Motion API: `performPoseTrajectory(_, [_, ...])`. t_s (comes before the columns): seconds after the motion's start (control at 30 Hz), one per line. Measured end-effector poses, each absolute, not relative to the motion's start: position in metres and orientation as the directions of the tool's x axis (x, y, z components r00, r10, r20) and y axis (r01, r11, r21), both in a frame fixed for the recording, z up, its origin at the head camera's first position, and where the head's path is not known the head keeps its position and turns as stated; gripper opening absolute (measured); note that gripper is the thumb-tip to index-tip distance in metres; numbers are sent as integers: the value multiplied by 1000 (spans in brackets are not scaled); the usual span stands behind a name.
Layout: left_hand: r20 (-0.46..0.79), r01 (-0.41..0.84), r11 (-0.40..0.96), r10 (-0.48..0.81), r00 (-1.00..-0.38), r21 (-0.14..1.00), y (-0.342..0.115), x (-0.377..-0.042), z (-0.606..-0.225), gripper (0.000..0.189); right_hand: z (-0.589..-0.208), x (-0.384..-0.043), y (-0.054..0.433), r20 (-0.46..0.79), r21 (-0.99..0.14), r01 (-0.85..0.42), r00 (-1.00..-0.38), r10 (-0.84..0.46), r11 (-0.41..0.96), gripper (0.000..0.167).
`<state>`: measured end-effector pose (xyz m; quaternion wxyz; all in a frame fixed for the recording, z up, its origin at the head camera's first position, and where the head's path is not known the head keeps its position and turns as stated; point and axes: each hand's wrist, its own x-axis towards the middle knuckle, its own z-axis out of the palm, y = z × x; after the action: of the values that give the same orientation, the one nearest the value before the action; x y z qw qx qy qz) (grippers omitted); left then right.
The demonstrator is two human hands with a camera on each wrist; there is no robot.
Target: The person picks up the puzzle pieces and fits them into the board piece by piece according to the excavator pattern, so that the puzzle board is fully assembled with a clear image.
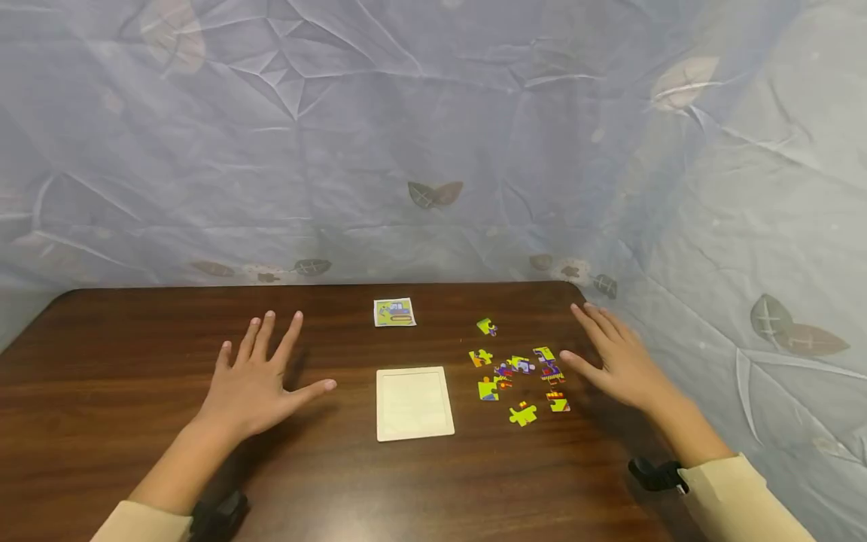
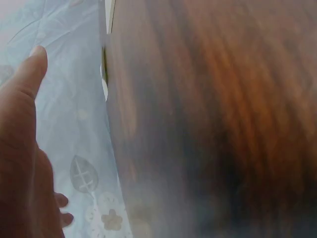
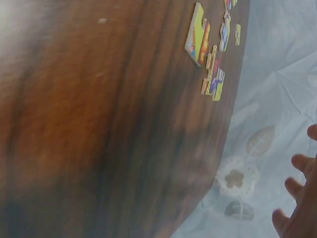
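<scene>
My left hand (image 1: 252,388) hovers over the table's left side, fingers spread and holding nothing. Out to the right, my right hand (image 1: 619,361) is likewise spread and empty, its thumb near the scattered jigsaw pieces (image 1: 521,364). Between the hands lies a cream puzzle tray (image 1: 415,403), flat on the wood. Behind it sits a small picture card (image 1: 394,312) with a coloured vehicle-like print. Several yellow-green pieces with blue, red and orange parts lie right of the tray; some touch or overlap. The right wrist view shows some puzzle pieces (image 3: 196,37) edge-on.
The dark brown wooden table (image 1: 325,482) has rounded back corners. A grey-blue leaf-patterned cloth (image 1: 366,150) hangs behind it and along the right side. Black wrist straps (image 1: 655,476) sit by the cream sleeves (image 1: 741,497).
</scene>
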<state>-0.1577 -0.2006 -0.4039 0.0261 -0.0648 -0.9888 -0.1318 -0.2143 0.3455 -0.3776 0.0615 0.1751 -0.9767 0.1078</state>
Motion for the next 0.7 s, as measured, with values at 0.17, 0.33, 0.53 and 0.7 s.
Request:
performPoseTrajectory(0.17, [94,211,921,191,-977,327,-191,-159,-402,116,-374,-234,333,135,-246,-422,-906,-401,873,75])
performPoseTrajectory(0.33, [20,276,858,297,-955,433,-175,-161,-402,119,-369,-253,316,77,-331,-465,-881,-468,821,66])
performPoseTrajectory(0.53, [-77,332,798,425,-902,503,-149,-161,-407,125,-372,-274,296,34,-366,-508,-844,-535,779,49])
performPoseTrajectory(0.7, [-98,377,794,474,-875,476,-132,-164,-408,129,-381,-289,287,19,-379,-499,-846,-533,779,39])
